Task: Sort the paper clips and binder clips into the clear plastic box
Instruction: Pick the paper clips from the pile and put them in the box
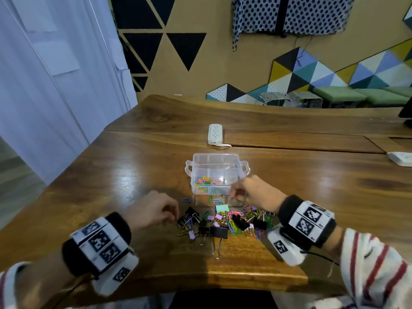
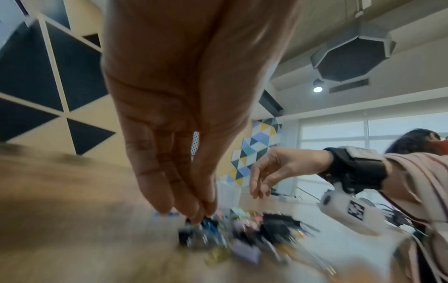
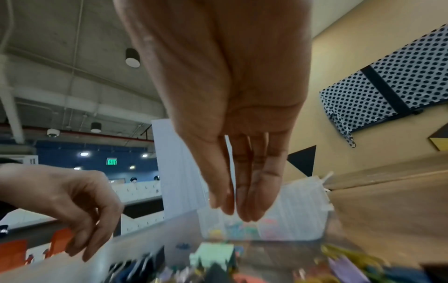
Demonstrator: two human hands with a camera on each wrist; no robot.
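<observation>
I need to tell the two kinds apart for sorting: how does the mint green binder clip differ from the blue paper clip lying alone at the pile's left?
The mint green binder clip is a broad, solid block; the blue paper clip is a thin wire loop. The binder clip sits in the pile, the paper clip apart on bare table. Both lie outside the clear plastic box.

Black wristbands [image 1: 306, 221] with white fiducial-marker blocks [image 1: 98, 240], white camera pods, red-striped white sleeves [image 1: 376, 270]

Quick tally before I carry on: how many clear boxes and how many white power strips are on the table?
clear plastic box: 1
white power strip: 2, the second at far right
Total: 3
</observation>
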